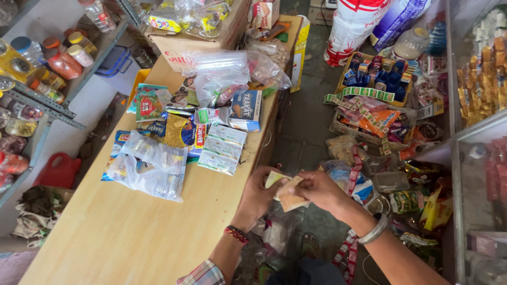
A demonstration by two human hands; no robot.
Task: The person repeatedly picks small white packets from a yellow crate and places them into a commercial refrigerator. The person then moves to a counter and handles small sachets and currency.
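a small stack of banknotes (288,194) is pinched between both hands just past the right edge of the desk (132,237), over the floor. the left hand (260,194) is closed on the notes from the left, thumb on top; the right hand (317,190) is closed on them from the right, fingertips pressed to the paper. the exact number of notes cannot be told; at least two are seen, one pale greenish, one tan. one red beaded bracelet (236,234) is worn on the left wrist and one silver bangle (373,230) on the right.

on the desk, one clear plastic bag (153,166) of small packets is lying nearest the hands, and a second clear bag (219,71) is seen further up, partly in front of one cardboard box (182,45) at the far end. between the two bags a loose cluster of small goods is spread: one blue and white carton (245,110), a pair of pale green sachet sheets (223,149) and several coloured packets that overlap too much to be counted.

the desk is a long plain wooden top, light brown. to the left, metal shelving (50,113) is stocked with jars and bottles, and one red container (59,171) is standing on the floor below. to the right, open trays (369,79) of small wrapped goods and hanging sachet strips are crowded on the grey floor, beside a glass-fronted cabinet (478,126).
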